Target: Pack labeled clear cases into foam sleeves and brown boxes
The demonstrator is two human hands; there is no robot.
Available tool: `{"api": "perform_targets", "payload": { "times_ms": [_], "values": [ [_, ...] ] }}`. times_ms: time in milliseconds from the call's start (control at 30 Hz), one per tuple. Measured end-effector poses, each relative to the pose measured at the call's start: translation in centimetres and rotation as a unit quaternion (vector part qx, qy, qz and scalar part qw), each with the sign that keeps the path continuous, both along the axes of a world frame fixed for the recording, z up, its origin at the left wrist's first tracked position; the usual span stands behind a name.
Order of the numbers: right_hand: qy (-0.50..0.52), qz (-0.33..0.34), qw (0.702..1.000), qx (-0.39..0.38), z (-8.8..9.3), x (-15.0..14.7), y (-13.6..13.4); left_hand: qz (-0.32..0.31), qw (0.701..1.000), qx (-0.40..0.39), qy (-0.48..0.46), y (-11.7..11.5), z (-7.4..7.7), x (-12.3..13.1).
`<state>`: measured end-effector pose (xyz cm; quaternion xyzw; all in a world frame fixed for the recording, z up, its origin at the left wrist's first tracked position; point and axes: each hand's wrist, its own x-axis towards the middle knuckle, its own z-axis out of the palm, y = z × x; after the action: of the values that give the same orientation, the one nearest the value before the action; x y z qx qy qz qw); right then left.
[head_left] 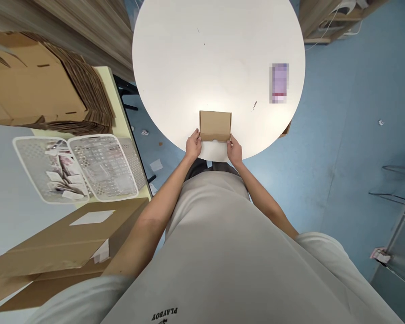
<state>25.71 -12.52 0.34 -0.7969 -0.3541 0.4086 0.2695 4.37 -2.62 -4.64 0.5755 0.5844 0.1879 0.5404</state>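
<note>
- Small box (215,124): matt brown cardboard, smooth faces.
- Round counter (189,67): smooth white top, slight sheen.
- Flattened box stack (54,90): corrugated cardboard, ridged edges.
- Trays (87,166): clear glossy plastic.
- Floor (340,135): smooth blue.

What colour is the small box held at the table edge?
Plain brown cardboard, no print; the small box shows best in the head view.
</note>
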Motion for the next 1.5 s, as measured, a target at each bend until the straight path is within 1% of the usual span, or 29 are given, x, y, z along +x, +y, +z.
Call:
{"api": "perform_targets", "payload": {
  "times_ms": [100, 233, 400, 567, 633, 700, 767, 833, 933, 1000, 1033, 1100, 1167, 1267, 1500],
  "values": [
    [-0.005, -0.009, 1.0, -0.006, -0.2, 0.0, 0.3, 0.008, 1.0, -0.009, 0.016, 0.1, 0.0, 0.3],
    [-0.006, -0.015, 1.0, -0.015, -0.6, 0.0, 0.5, 0.004, 1.0, -0.012, 0.027, 0.2, 0.6, 0.7],
    [-0.002, -0.027, 0.999, -0.017, -1.1, 0.7, 0.7, -0.018, 0.999, 0.015, 0.044, 0.3, 1.3, 0.8],
    [0.0, -0.002, 1.0, -0.005, -1.4, 1.8, 1.2, -0.003, 0.999, 0.02, 0.044, 0.7, 1.1, 0.7],
    [0.004, 0.01, 1.0, 0.001, -1.4, 2.2, 1.5, -0.013, 0.999, 0.023, 0.034, 1.0, 1.2, 0.7],
    [0.013, 0.013, 1.0, 0.016, -1.3, 2.6, 1.8, -0.025, 0.999, 0.027, 0.027, 1.2, 1.6, 0.5],
    [0.029, 0.008, 0.999, 0.037, -0.6, 2.9, 2.0, -0.028, 0.999, 0.024, 0.021, 1.3, 2.7, 0.1],
    [0.051, 0.003, 0.997, 0.06, 0.7, 3.3, 2.1, -0.026, 0.999, 0.02, 0.01, 1.3, 4.4, -0.4],
    [0.081, 0.0, 0.993, 0.084, 3.5, 3.8, 1.9, -0.016, 1.0, 0.014, -0.008, 1.0, 7.3, -1.2],
    [0.084, -0.006, 0.993, 0.081, 5.4, 4.0, 1.7, -0.005, 1.0, 0.001, -0.007, 0.7, 8.8, -1.5],
    [0.079, -0.01, 0.994, 0.073, 6.1, 4.1, 1.7, -0.001, 1.0, -0.007, -0.002, 0.6, 9.3, -1.5],
    [0.067, -0.021, 0.996, 0.049, 7.0, 4.3, 1.6, 0.004, 1.0, -0.025, 0.011, 0.4, 9.9, -1.3],
    [0.059, -0.031, 0.997, 0.029, 7.1, 4.4, 1.7, 0.008, 0.999, -0.039, 0.027, 0.3, 9.9, -1.0],
    [0.065, -0.039, 0.997, 0.017, 6.5, 4.8, 1.8, 0.022, 0.998, -0.048, 0.042, 0.3, 9.4, -0.4],
    [0.104, -0.07, 0.991, 0.036, 5.0, 5.4, 2.2, 0.053, 0.997, -0.061, 0.013, 1.2, 8.6, -0.1]
  ]
}}
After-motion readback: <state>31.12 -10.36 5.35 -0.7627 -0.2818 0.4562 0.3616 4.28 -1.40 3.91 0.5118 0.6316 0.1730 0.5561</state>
